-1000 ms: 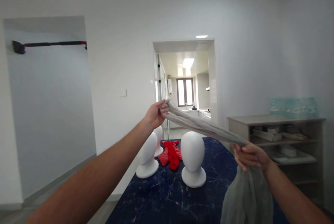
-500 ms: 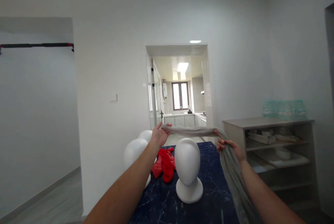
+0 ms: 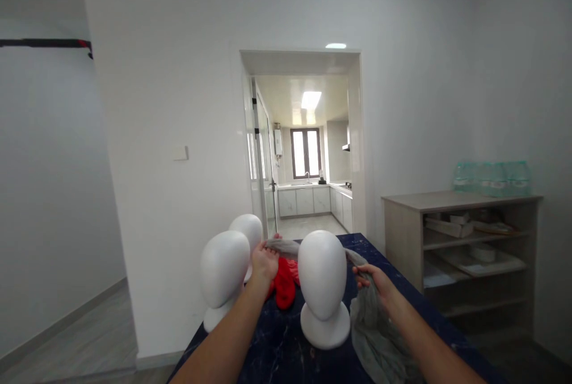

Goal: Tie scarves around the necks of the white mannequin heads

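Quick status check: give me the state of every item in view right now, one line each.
left hand: shut on grey scarf
right hand: shut on grey scarf
grey scarf: passes behind the middle mannequin head, long end trailing onto the table
middle mannequin head: upright, bare
left mannequin head: upright, bare
rear mannequin head: upright, bare
red cloth: crumpled on table

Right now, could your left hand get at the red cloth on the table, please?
Probably yes: the left hand hovers right beside the red cloth, nothing between them, though it is gripping the grey scarf.
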`<state>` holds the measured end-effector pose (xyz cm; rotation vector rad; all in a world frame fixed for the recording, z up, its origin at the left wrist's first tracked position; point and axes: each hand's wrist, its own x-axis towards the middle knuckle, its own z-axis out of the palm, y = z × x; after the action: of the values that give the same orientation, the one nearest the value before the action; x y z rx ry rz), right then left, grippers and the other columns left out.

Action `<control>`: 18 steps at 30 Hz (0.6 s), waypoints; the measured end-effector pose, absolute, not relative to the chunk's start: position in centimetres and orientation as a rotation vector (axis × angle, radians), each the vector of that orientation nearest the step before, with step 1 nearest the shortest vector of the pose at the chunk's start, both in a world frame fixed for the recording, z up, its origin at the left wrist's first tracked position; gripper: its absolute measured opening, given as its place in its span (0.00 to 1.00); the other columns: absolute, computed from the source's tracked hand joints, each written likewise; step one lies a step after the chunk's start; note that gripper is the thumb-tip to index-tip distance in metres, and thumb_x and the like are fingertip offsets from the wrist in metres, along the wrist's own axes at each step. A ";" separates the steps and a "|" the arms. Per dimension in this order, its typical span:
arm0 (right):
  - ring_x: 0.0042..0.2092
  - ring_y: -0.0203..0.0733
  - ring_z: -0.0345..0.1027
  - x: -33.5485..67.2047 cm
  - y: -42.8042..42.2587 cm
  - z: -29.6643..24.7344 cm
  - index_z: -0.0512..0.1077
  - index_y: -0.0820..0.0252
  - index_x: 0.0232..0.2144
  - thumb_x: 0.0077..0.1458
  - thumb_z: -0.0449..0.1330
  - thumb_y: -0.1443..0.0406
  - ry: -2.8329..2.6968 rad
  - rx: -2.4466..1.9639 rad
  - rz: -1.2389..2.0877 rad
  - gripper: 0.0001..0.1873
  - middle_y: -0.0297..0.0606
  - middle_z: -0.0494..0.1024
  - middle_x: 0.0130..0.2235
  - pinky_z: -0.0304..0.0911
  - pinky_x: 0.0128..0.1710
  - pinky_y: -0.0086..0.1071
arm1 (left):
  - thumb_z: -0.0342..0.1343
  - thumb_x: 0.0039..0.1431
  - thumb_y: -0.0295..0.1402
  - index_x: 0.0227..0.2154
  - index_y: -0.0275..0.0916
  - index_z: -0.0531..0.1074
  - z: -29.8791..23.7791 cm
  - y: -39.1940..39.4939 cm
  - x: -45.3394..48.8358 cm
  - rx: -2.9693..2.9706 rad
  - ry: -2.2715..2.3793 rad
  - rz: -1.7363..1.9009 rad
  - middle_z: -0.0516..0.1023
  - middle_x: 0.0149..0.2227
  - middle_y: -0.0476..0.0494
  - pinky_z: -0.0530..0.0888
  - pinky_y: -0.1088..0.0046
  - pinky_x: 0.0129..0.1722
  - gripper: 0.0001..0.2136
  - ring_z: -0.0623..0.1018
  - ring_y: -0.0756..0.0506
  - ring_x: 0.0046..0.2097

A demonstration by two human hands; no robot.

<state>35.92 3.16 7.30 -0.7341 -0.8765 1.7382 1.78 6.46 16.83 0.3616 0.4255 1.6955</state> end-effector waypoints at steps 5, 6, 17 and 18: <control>0.19 0.36 0.64 33.5 0.7 2.5 0.73 0.57 0.25 0.50 0.62 0.61 -0.862 -0.779 1.812 0.06 0.24 0.53 0.12 0.63 0.26 0.26 | 0.46 0.56 0.22 0.44 0.32 0.78 10.2 2.4 0.7 0.244 0.460 1.730 0.82 0.32 0.39 0.83 0.66 0.36 0.18 0.84 0.43 0.33; 0.19 0.36 0.64 33.1 0.4 1.8 0.73 0.57 0.24 0.50 0.62 0.61 -0.852 -0.789 1.821 0.06 0.25 0.54 0.12 0.64 0.27 0.27 | 0.46 0.54 0.22 0.43 0.33 0.78 9.0 1.4 0.8 0.230 0.460 1.734 0.81 0.31 0.40 0.84 0.65 0.36 0.18 0.84 0.42 0.32; 0.28 0.42 0.76 31.1 0.0 -1.1 0.74 0.59 0.34 0.43 0.67 0.66 -1.036 -0.792 1.646 0.12 0.40 0.81 0.30 0.67 0.29 0.32 | 0.55 0.58 0.29 0.36 0.36 0.77 2.4 -6.0 6.8 0.262 0.438 1.346 0.79 0.27 0.42 0.80 0.64 0.35 0.07 0.80 0.44 0.26; 0.28 0.43 0.76 31.0 0.2 -1.3 0.74 0.59 0.34 0.43 0.68 0.66 -1.068 -0.800 1.637 0.12 0.41 0.81 0.30 0.67 0.30 0.33 | 0.56 0.57 0.31 0.35 0.35 0.78 2.2 -6.2 7.2 0.319 0.445 1.272 0.80 0.29 0.40 0.81 0.61 0.38 0.08 0.82 0.42 0.29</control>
<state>31.03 0.18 -1.34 -0.7999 -1.0680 1.6374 7.21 -6.21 2.20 0.3189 0.4447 1.2720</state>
